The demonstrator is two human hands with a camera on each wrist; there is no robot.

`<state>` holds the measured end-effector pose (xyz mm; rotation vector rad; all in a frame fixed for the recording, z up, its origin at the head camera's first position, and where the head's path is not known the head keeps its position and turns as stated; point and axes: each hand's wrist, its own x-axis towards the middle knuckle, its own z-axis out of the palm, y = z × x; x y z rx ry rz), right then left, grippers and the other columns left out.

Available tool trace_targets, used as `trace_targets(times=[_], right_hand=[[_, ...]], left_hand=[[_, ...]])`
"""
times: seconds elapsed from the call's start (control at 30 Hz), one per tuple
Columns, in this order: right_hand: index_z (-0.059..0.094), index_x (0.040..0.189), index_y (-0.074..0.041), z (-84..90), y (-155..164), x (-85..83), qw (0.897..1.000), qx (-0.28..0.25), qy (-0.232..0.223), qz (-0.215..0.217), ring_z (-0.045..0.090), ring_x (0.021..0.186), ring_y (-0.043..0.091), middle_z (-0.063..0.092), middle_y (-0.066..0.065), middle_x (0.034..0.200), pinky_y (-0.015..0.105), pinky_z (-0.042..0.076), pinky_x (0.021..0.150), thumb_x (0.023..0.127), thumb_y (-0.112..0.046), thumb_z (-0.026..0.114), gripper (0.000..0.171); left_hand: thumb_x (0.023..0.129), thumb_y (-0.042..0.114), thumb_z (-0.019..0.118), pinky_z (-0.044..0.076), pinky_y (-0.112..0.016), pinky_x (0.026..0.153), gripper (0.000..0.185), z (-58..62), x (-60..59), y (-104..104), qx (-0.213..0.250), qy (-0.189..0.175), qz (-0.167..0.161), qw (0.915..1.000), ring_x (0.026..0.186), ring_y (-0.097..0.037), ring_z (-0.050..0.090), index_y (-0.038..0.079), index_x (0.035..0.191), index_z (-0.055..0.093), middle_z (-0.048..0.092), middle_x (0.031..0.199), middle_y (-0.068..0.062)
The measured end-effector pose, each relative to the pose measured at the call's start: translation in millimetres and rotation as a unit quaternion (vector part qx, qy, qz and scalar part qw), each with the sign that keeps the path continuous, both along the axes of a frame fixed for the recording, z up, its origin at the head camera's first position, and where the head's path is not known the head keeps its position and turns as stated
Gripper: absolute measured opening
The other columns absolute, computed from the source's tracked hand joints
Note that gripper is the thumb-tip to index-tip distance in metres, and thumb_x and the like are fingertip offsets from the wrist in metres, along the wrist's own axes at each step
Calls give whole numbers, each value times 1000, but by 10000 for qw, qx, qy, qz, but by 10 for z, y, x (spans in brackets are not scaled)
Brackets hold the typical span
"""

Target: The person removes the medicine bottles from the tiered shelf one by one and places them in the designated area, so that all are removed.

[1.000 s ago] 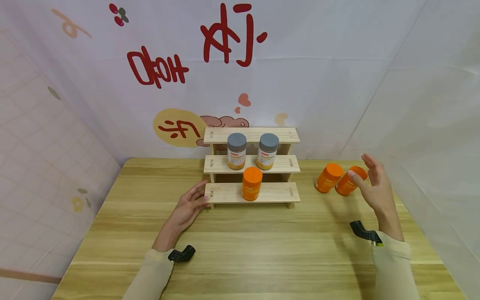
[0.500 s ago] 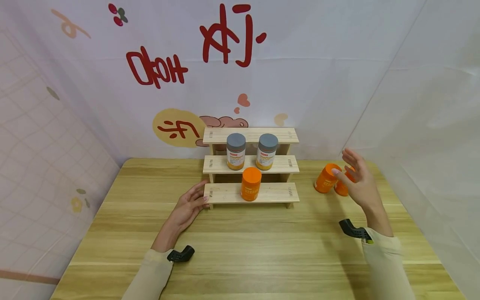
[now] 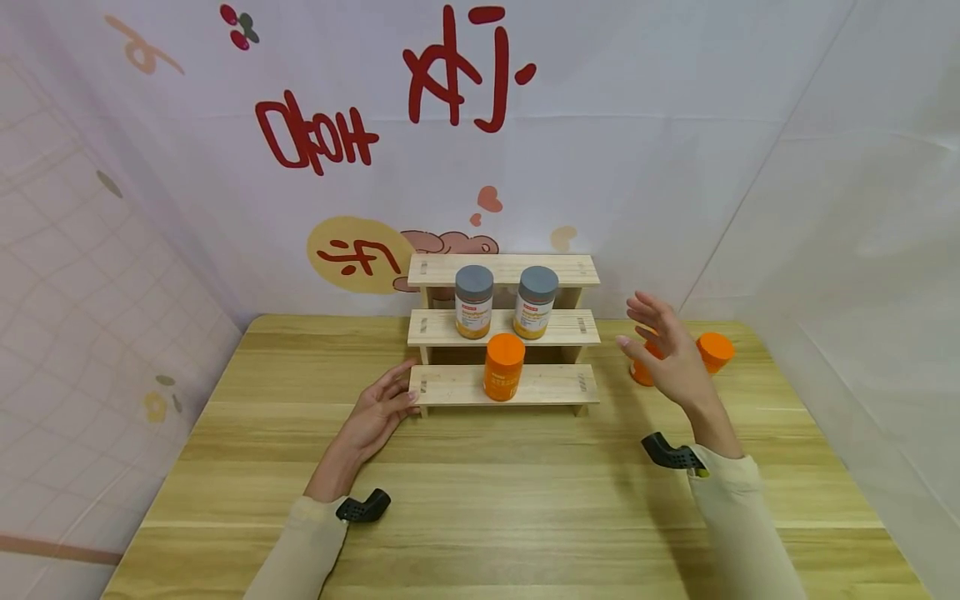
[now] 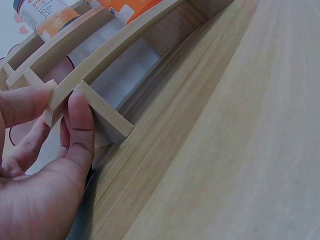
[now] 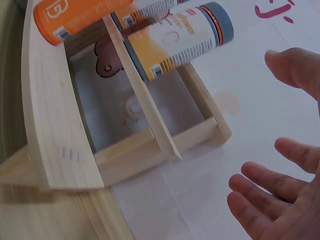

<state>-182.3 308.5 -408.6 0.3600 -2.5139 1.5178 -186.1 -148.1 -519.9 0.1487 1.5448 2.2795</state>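
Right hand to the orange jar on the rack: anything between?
Nothing visible: the head view shows no object between the right hand and the orange jar on the bottom step. The grey-lidded jars stand behind it on the middle step.

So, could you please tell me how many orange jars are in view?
3: the first jar on the bottom step of the wooden rack; the second jar and third jar on the table to its right, both partly hidden by the right hand.
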Motion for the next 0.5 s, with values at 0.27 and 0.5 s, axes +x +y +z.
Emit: trace_targets(times=[0.27,0.5], right_hand=[[36,159,-16,49,-268,-104,9994,-174,157,265,46,140,37,48,18,154,34,41,119,101,-12,66,65],[40,156,-9,66,-526,-228,9982,-343,-49,498,48,140,36,50,20,152,57,37,120,101,-17,66,61]], left_hand=[[101,-2,58,58,-22,83,71,-3,2,1,20,-10,24,10000,102,-11,62,9,163,26,56,123,-3],[102,-2,58,58,-22,83,71,-7,-4,4,-27,35,14,10000,102,-11,62,8,163,25,56,125,-3]])
